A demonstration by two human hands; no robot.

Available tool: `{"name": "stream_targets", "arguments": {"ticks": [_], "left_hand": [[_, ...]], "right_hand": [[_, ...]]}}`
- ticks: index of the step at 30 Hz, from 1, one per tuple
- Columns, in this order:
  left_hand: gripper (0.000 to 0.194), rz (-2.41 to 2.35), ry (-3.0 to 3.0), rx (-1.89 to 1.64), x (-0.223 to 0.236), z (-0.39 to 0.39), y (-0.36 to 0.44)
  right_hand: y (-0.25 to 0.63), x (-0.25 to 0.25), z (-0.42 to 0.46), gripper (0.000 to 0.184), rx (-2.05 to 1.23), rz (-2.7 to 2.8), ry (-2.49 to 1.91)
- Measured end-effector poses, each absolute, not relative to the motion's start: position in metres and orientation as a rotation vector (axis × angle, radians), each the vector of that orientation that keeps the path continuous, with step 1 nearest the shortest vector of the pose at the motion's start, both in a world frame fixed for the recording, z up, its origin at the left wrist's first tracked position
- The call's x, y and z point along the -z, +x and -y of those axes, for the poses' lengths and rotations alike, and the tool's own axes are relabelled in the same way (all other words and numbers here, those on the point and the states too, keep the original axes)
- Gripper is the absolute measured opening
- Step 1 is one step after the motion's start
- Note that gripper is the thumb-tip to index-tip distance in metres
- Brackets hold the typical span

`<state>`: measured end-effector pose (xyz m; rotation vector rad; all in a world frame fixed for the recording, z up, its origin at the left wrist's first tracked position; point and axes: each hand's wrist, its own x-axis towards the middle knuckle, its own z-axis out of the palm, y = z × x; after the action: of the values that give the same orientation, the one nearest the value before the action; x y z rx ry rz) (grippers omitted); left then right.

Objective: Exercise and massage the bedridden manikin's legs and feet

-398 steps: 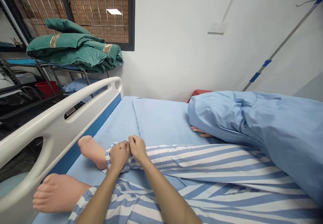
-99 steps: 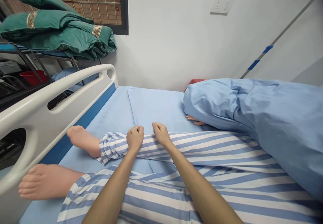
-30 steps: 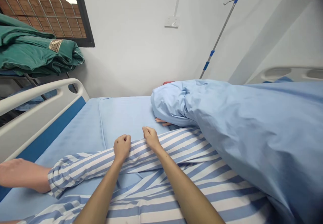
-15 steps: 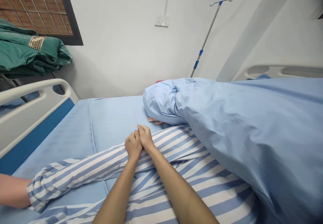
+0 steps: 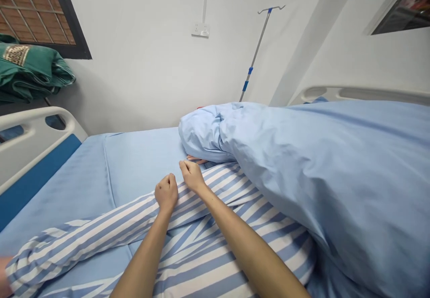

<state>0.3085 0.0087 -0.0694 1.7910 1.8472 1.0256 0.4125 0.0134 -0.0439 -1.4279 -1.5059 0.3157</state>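
Note:
Both of my hands are closed into fists on a blue-and-white striped trouser leg (image 5: 110, 224) worn by a person or manikin lying on the bed. My left hand (image 5: 166, 192) rests on the thigh part, knuckles forward, with nothing visible in it. A small gap away, my right hand (image 5: 192, 176) lies nearer the blue quilt (image 5: 302, 163), also clenched and showing nothing inside. Bare skin of the lower leg (image 5: 4, 276) shows past the cuff at the left edge. Fingers of the lying figure's hand (image 5: 197, 159) peek out under the quilt's edge. My palms are hidden.
The bed's light blue mattress (image 5: 137, 155) extends to the wall. White bed boards stand at the left (image 5: 63, 114) and right (image 5: 356, 93). Behind the bed is an IV pole (image 5: 257, 52). A folded green cloth bundle (image 5: 36, 72) lies beneath the barred window (image 5: 33, 11).
My fists were touching side by side and are now apart, the left one farther toward the lower leg. The view has turned slightly right.

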Motion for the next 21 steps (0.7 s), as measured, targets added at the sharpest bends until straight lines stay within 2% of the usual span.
{"name": "stream_targets", "arguments": {"ticks": [8, 16, 21], "left_hand": [[0.036, -1.831, 1.796, -0.950, 0.061, -0.010, 0.313], [0.029, -1.470, 1.493, -1.400, 0.041, -0.029, 0.353], [0.036, -1.571, 1.615, -1.297, 0.057, -0.021, 0.365]], "right_hand": [[0.422, 0.063, -0.016, 0.039, -0.343, 1.431, -1.509], [0.429, 0.059, -0.018, 0.038, -0.532, 1.284, -1.380], [0.431, 0.061, -0.023, 0.036, -0.567, 1.185, -1.338]]}}
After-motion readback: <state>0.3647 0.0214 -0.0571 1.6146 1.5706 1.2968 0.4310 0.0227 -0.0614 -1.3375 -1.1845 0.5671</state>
